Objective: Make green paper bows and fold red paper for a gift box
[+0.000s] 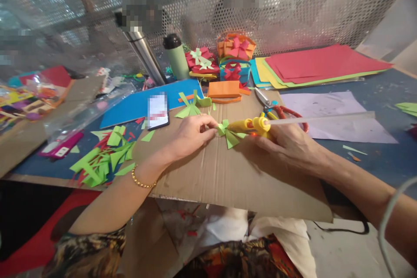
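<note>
My right hand (280,139) is wrapped round a yellow glue gun (250,126), a long clear glue stick jutting from its back. The gun's tip meets a small green paper bow (231,135) above the cardboard sheet (208,173). On the bow's left side, my left hand (197,132) pinches its edge between thumb and finger. Another green paper bow (190,106) lies just behind my left hand. Red-handled scissors (286,113) rest behind the glue gun, partly hidden by it.
Green and red paper strips (100,160) are heaped at left, near a phone (158,110). Behind stand a steel flask (146,54), a green bottle (176,57) and folded paper boxes (236,47). Coloured sheets (325,63) and lilac paper (342,117) lie at right.
</note>
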Available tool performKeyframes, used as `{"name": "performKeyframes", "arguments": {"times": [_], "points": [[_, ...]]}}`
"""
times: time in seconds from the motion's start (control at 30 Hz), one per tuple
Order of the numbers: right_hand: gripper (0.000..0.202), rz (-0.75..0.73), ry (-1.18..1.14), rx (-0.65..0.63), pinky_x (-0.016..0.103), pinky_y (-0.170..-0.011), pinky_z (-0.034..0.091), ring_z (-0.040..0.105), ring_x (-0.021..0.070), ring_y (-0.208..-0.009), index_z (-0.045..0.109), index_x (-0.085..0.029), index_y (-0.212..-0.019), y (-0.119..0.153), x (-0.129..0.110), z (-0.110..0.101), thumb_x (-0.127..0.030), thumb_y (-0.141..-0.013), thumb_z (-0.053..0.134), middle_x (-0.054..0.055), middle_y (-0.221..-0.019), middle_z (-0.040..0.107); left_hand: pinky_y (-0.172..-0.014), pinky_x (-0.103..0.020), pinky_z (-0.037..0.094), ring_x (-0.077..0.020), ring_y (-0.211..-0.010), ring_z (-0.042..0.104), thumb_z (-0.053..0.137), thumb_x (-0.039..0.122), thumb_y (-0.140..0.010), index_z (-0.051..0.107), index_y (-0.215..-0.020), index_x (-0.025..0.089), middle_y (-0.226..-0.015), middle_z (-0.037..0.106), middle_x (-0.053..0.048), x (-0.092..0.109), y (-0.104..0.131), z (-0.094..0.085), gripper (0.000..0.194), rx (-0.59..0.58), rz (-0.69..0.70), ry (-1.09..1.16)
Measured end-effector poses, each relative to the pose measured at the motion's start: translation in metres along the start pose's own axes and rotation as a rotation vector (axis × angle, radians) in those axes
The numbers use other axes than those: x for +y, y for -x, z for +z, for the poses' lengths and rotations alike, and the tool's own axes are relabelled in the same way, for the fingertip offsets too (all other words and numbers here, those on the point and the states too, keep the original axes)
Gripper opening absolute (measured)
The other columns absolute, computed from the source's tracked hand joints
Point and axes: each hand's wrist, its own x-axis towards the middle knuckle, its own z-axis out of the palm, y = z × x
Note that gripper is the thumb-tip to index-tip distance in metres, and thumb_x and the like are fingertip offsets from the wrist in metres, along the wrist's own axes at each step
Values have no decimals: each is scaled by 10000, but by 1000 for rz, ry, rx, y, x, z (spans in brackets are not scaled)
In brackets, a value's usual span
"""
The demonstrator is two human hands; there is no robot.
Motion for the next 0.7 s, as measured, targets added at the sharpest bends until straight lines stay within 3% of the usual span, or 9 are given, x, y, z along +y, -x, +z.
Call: {"name": "performKeyframes", "arguments": {"times": [0.13,0.37,0.7], "points": [[409,-30,-10,2,335,-525,230,346,135,-478,327,-279,-622,-2,2,1,-479,-960,439,-31,-486,372,-666,-271,454,-134,-724,630,693,150,-894,754,-844,180,-827,736,-6,-3,-3,-4,84,-35,67,-133],[379,-66,31,18,342,-574,271,339,137,-509,318,-280,-662,-6,4,5,-442,-978,453,-46,-528,346,-613,-266,400,-124,-661,594,661,132,-901,761,-849,190,-761,699,16,-7,-3,-9,126,-25,46,-133],[402,-65,-18,-6,343,-616,351,395,161,-549,303,-287,-668,-6,2,-3,-512,-963,459,-37,-543,346,-614,-269,379,-123,-661,591,657,120,-913,756,-866,185,-790,721,7,-4,-3,-12,127,-32,50,-158]]}}
